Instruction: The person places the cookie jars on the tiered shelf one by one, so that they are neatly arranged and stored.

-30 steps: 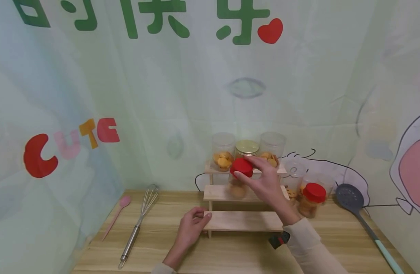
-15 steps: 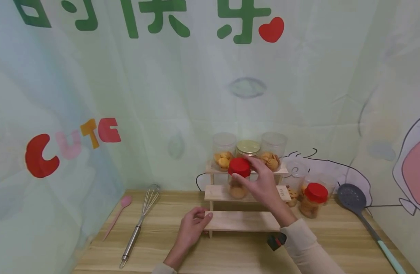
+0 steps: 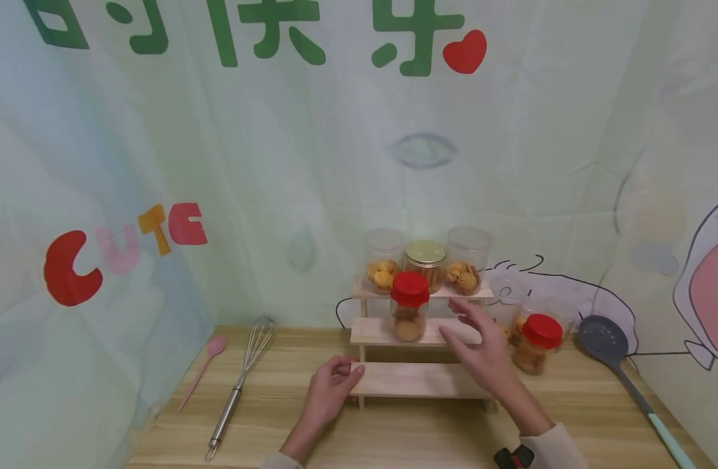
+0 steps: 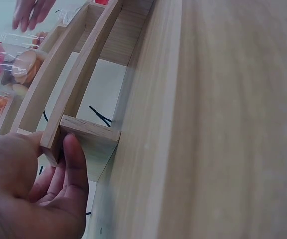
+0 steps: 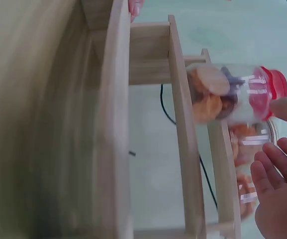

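Note:
A three-tier wooden rack (image 3: 420, 380) stands on the table. On its middle tier, left of centre, a red-lidded cookie jar (image 3: 409, 306) stands upright. My right hand (image 3: 487, 352) is to the right of that jar, fingers spread, holding nothing; a gap separates them in the head view. With thumb and curled fingers, my left hand (image 3: 328, 391) grips the left end of the lowest tier; the left wrist view shows this hand (image 4: 48, 189) pinching the board's end. The top tier holds two clear jars (image 3: 383, 260) and, between them, a gold-lidded jar (image 3: 425, 264).
Right of the rack are another red-lidded jar (image 3: 536, 344) and clear jars (image 3: 505, 299), partly behind my right hand. A grey slotted ladle (image 3: 605, 339) lies at the far right. A whisk (image 3: 232, 404) and a pink spoon (image 3: 202, 372) lie at the left.
My right hand has let go of the red-lidded jar and moved right and down from it. The jar stands upright on the middle tier. My left hand has stayed on the rack.

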Demonstrator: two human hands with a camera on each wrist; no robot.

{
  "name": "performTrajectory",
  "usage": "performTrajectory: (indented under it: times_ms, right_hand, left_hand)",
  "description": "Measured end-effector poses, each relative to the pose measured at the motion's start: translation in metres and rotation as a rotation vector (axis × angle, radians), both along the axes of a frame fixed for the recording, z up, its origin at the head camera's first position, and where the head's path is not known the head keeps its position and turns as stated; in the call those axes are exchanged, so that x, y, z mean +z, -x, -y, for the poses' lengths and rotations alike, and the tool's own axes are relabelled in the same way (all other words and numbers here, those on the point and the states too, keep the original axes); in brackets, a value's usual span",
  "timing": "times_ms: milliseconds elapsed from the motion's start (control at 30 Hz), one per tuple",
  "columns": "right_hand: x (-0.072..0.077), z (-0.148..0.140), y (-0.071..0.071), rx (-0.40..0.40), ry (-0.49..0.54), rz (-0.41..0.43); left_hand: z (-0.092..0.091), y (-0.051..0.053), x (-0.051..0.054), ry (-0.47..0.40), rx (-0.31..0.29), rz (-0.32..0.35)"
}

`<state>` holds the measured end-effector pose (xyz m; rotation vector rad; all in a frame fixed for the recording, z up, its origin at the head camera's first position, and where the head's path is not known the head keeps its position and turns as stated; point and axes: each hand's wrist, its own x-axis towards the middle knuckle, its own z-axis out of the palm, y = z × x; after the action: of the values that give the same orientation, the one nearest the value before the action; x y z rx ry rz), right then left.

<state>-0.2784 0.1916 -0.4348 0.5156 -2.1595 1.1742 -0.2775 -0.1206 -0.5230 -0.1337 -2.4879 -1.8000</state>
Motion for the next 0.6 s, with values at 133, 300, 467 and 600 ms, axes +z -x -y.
performTrajectory:
  times_ms: [133,300,467,600]
  right_hand:
    - [-0.008,-0.021,-0.011,-0.069,-0.008,0.005]
    - [-0.014,-0.051,-0.022,-0.134,0.032,0.055]
    - [-0.017,-0.079,-0.022,-0.232,0.095,0.127]
    - [-0.019,-0.098,-0.016,-0.360,0.104,0.149]
  left_hand:
    - [0.000,0.000,0.000,-0.018,-0.005,-0.001]
    - [-0.002,-0.001,-0.002,-0.019,-0.004,0.004]
    - [-0.002,-0.001,-0.001,-0.006,0.007,-0.008]
    - [-0.001,0.000,0.000,-0.008,0.009,-0.015]
